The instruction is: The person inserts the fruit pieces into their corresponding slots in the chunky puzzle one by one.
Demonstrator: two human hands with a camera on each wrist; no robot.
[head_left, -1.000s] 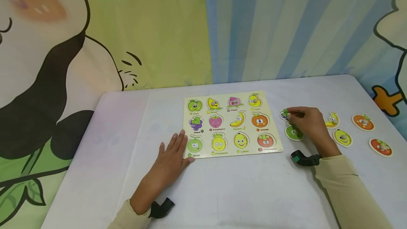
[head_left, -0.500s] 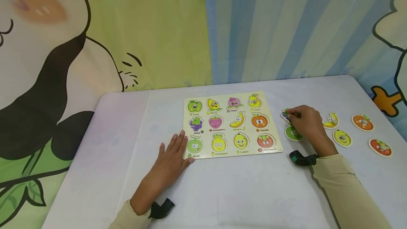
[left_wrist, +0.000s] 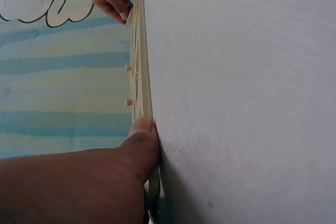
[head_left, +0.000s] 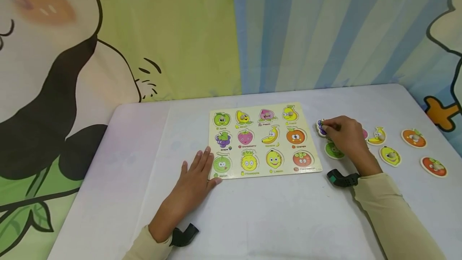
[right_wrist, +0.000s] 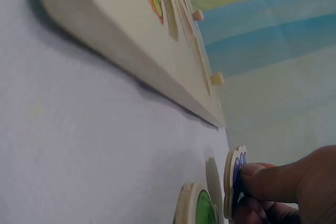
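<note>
My right hand point(head_left: 344, 137) pinches a purple grape puzzle piece point(head_left: 320, 128) between thumb and fingers, right of the wooden fruit puzzle board point(head_left: 315, 164). In the right wrist view the grape piece point(right_wrist: 229, 184) stands tilted off the table, its shadow beside it. My left hand point(head_left: 191, 183) lies with straight fingers against the board's left edge; in the left wrist view its thumb point(left_wrist: 140, 137) touches the near edge. Knobbed pieces sit in the board's top row, including the mango point(head_left: 243, 118), peach point(head_left: 267, 115) and pear point(head_left: 290, 113).
Below the right hand lies a green melon piece point(head_left: 333, 151), with a pink piece point(head_left: 365, 133) partly hidden behind the hand. Farther right are banana point(head_left: 377, 136), lemon point(head_left: 390, 156), orange point(head_left: 414, 138) and red persimmon point(head_left: 433, 166) pieces. A printed curtain point(head_left: 202, 35) hangs behind the table.
My right hand has shifted slightly left and away from me, bringing the grape piece up into a tilt. A pink piece now shows behind it. The left hand has stayed in place.
</note>
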